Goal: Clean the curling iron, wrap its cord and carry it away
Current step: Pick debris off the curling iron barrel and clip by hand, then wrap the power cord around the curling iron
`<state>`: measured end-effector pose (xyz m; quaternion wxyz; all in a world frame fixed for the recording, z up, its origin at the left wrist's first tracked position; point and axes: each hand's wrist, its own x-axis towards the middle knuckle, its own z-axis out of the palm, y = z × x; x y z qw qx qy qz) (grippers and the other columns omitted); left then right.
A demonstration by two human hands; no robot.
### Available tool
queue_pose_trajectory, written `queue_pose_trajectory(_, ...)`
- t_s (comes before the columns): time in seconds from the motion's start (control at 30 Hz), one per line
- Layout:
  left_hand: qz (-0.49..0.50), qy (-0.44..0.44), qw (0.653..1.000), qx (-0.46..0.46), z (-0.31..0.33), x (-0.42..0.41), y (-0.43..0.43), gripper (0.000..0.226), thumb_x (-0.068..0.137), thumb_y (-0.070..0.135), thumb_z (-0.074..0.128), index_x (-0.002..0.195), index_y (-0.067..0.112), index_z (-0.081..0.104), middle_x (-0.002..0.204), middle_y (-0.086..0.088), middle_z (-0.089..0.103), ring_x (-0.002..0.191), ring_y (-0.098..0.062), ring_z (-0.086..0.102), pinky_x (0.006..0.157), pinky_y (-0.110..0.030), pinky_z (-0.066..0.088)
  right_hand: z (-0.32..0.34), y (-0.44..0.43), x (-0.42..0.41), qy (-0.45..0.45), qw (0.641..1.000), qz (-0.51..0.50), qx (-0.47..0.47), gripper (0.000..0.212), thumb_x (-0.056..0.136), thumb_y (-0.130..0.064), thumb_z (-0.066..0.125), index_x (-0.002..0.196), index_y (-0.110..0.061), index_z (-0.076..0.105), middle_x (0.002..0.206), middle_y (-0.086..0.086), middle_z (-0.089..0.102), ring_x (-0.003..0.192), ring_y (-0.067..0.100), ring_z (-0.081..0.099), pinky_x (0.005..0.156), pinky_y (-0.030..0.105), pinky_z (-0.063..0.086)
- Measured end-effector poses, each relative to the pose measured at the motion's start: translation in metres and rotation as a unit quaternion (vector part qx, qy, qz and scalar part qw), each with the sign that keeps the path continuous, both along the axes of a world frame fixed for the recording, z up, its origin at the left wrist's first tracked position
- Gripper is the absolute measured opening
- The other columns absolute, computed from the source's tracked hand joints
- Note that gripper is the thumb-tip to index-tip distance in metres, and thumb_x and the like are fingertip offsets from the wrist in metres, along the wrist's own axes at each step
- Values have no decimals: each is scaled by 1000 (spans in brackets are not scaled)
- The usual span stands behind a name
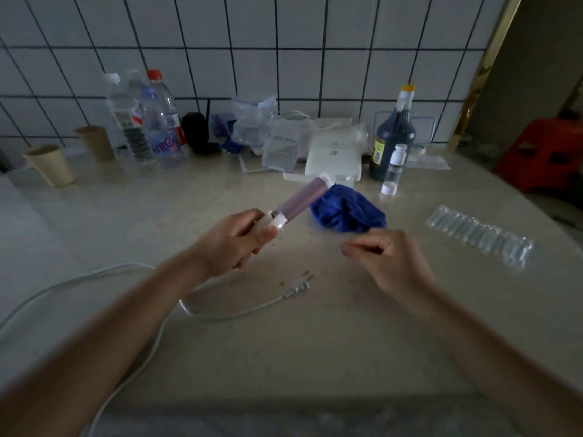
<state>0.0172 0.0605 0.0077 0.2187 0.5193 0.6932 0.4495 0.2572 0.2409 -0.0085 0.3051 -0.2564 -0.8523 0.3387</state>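
A pale countertop (315, 357) fills most of the frame, with a white tiled wall (284, 42) behind it along the top. A white cord (220, 314) lies on the countertop in a long loop through the lower left. It passes under the left forearm and ends in a plug (298, 287) near the centre.

The left hand (233, 239), a little left of centre, has its fingers closed around the white handle of the curling iron (299, 197). The purple barrel points up and to the right, above the counter. The barrel tip is over the edge of a crumpled blue cloth (347, 212) that lies just right of centre.

The right hand (388, 257) is below the cloth. Its fingers are curled in toward the thumb and it is blurred; I see nothing held in it.

A clear blister strip (479, 238) lies at the right, and a dark bottle (392, 143) stands by the wall.
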Motion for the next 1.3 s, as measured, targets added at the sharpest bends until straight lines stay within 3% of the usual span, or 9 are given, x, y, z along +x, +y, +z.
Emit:
queue_pose_trajectory(0.1,13,31,997,-66,0,-3,3,27,92,48,72,106,26,66,68,9,64,51,-6,56,47,-23,45,-11,-1,25,-164,978,-5,126,19,95,-51,67,107,-43,79,89,-11,63,87,10,60,77,38,53)
queue_pose_trajectory(0.23,33,66,991,-112,2,-3,-8,20,96,29,71,115,32,65,79,7,68,57,1,61,54,-19,48,-13,-7,40,-184,970,10,155,37,96,-60,54,123,-45,73,94,-16,55,95,8,53,81,32,47)
queue_pose_trajectory(0.43,104,-45,993,22,6,19,-34,30,87,38,71,116,40,70,64,6,58,41,-18,50,40,-29,40,3,-40,33,-24,999,2,27,7,93,-29,73,96,-29,79,86,-13,66,80,6,61,74,34,53)
queue_pose_trajectory(0.53,68,-69,993,72,26,41,-40,38,87,45,68,125,46,66,66,4,57,40,-19,48,39,-29,40,16,-103,12,26,984,91,-149,20,79,-48,73,92,-35,78,86,-14,75,77,3,68,68,23,55)
queue_pose_trajectory(0.7,14,-103,983,151,64,83,-46,40,89,44,72,129,45,64,68,0,57,47,-20,48,42,-29,40,39,-186,-30,27,820,295,-489,29,78,-26,70,105,-16,73,105,0,74,105,20,64,93,40,46)
queue_pose_trajectory(0.8,3,-134,978,163,74,98,-52,39,91,35,74,129,36,66,69,-2,56,48,-18,45,42,-27,38,45,-207,-33,52,761,371,-530,18,86,-4,63,98,-13,74,97,0,76,97,17,68,99,41,44)
queue_pose_trajectory(1.0,35,-72,992,99,89,84,-97,41,95,31,69,134,39,62,66,4,57,47,-13,45,41,-26,39,43,-186,-4,-66,881,280,-375,23,98,-13,67,79,-21,76,55,-5,47,47,8,43,46,22,46)
queue_pose_trajectory(1.1,59,-37,996,58,91,81,-115,35,92,33,68,125,45,63,63,7,58,46,-12,46,42,-27,39,51,-156,11,-88,952,227,-184,26,91,-22,79,70,-36,77,52,-11,55,43,0,44,44,15,37)
queue_pose_trajectory(1.3,51,64,996,-26,92,83,-127,33,90,48,63,117,29,62,69,4,62,50,-4,50,50,-30,41,74,-117,15,-10,985,159,-65,7,80,-52,81,80,-45,79,61,-10,68,48,6,51,51,17,41)
